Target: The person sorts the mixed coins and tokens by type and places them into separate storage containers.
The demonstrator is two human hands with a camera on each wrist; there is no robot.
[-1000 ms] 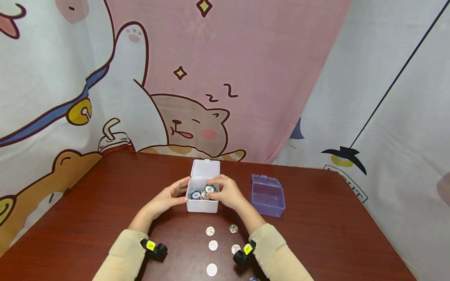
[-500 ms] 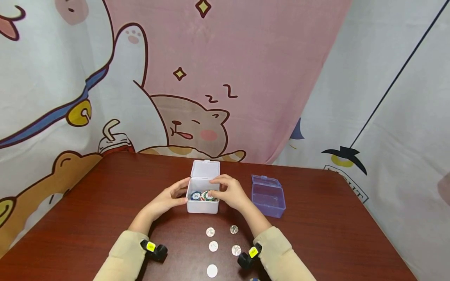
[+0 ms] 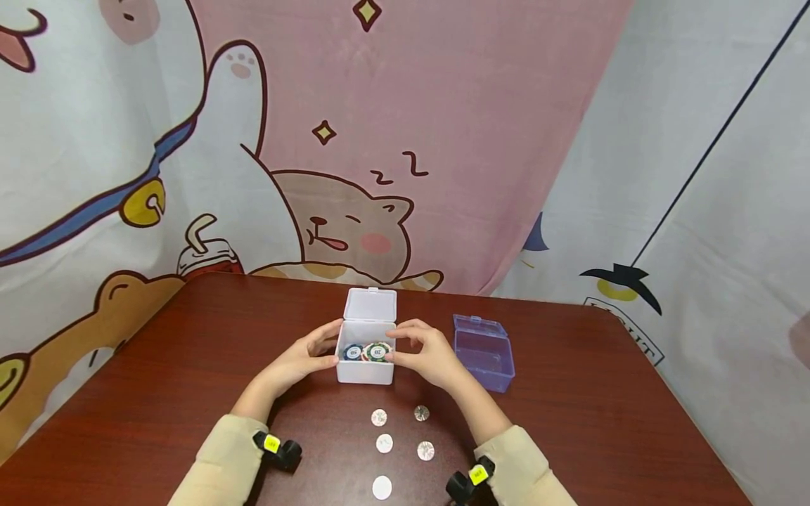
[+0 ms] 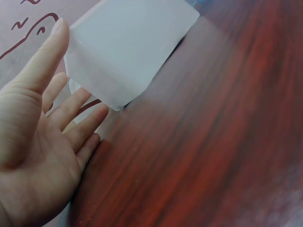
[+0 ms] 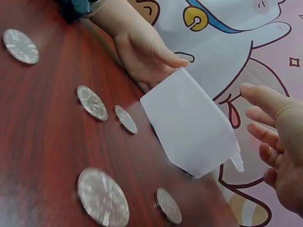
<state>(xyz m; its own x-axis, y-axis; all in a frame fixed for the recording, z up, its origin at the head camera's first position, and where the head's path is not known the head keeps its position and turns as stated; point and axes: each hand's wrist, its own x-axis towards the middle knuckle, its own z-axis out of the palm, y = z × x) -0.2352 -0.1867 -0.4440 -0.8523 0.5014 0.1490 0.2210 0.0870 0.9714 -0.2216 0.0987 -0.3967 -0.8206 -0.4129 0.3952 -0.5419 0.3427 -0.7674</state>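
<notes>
The right hand has just eased back to the right of the white box, fingers spread and holding nothing, so the green chip seems settled inside, while the spread-fingered left hand touches the box's left side.

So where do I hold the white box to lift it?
I'd grip the white box by both side walls, one hand from each side. They look flat and upright, and the left hand is at the left one. I'd avoid the lid: it stands open at the back and could bend.
</notes>
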